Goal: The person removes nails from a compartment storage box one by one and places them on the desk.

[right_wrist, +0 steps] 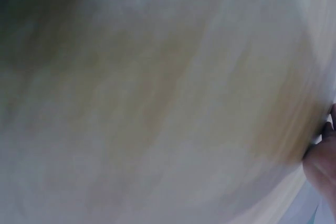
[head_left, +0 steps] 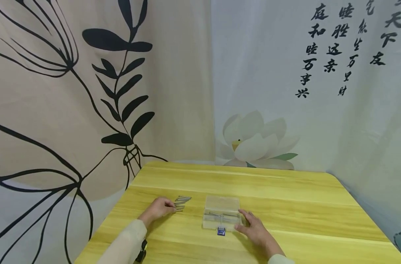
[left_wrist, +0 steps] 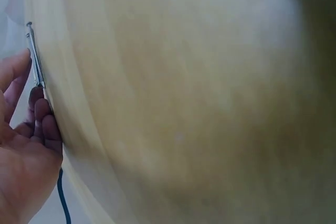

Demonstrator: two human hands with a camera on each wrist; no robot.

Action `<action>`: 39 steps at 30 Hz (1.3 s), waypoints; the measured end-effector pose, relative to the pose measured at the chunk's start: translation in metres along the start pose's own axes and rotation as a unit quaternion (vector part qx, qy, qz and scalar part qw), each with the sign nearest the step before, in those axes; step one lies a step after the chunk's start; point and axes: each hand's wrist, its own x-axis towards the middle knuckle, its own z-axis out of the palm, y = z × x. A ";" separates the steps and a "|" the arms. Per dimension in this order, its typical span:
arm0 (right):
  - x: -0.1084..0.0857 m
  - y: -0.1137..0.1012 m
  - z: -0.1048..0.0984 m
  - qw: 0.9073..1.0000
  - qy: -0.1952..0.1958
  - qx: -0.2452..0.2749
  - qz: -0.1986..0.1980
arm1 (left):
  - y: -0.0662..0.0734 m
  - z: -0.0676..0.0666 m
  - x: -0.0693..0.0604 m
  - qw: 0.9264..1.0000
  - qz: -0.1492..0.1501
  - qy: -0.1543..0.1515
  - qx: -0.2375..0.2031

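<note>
On the left of the table lie several silver nails (head_left: 182, 200), side by side in a loose row. My left hand (head_left: 161, 208) is at their near end, fingertips at the nails. In the left wrist view a gap shows between the upper fingertip and the bent lower fingers of the left hand (left_wrist: 31, 140), beside nails (left_wrist: 35, 59). A clear plastic box (head_left: 221, 222) stands mid-table, lid (head_left: 222, 202) tipped back, with some nails (head_left: 217, 214) inside. My right hand (head_left: 254, 229) holds the box's right end between thumb and fingers; only its edge (right_wrist: 321, 163) shows in the right wrist view.
A blue latch or tab (head_left: 221, 231) sticks out at the box's front. The yellow wood-grain table (head_left: 306, 212) reaches back to a printed curtain (head_left: 180, 91). A black object (head_left: 141, 251) is at the left wrist.
</note>
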 end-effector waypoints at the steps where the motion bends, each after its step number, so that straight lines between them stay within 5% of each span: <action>1: 0.000 0.000 0.000 1.000 0.000 0.001 0.002 | 0.000 0.000 0.001 1.000 0.000 0.002 -0.003; 15: 0.000 0.001 -0.001 1.000 -0.003 0.012 -0.005 | 0.007 -0.013 0.007 1.000 0.015 -0.008 -0.015; 24: -0.001 0.003 0.000 1.000 -0.008 0.017 -0.008 | 0.022 -0.015 0.016 0.999 0.032 -0.013 -0.018; 34: -0.003 -0.003 -0.001 1.000 -0.004 0.014 -0.009 | 0.056 0.007 0.031 0.995 0.056 -0.051 -0.069; 39: -0.001 -0.004 -0.002 1.000 -0.003 0.012 -0.010 | 0.074 0.022 0.039 0.994 0.073 -0.064 -0.057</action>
